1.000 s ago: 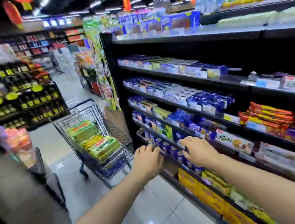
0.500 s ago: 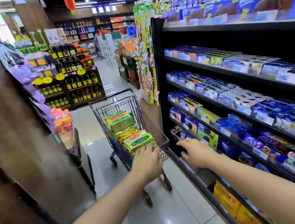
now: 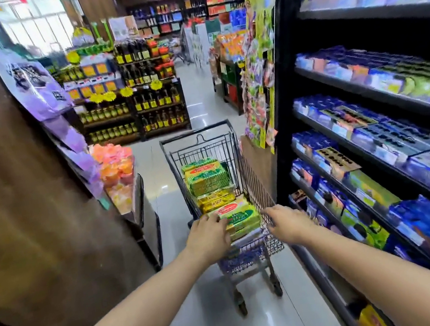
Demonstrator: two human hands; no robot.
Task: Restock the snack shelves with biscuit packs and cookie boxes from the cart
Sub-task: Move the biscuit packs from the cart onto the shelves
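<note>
A black wire shopping cart (image 3: 251, 176) stands in the aisle just ahead of me, loaded with green and yellow biscuit packs (image 3: 207, 179) in a row. My left hand (image 3: 209, 238) lies on the left edge of the nearest green biscuit pack (image 3: 242, 216), fingers spread, not closed around it. My right hand (image 3: 287, 224) hovers at the cart's near right rim, fingers apart and holding nothing. The snack shelves (image 3: 372, 92) on my right carry mostly blue cookie boxes (image 3: 391, 133) and some green ones.
A brown wooden pillar (image 3: 14, 196) fills the left, with purple packs (image 3: 33, 85) and a bin of orange snacks (image 3: 116, 168) hung on it. Hanging snack strips (image 3: 259, 92) cover the shelf end. Bottle shelves (image 3: 141, 101) stand across the aisle ahead.
The view has swung left from the shelf to the cart. Both hands left the lower shelf edge and now reach over the cart's near end.
</note>
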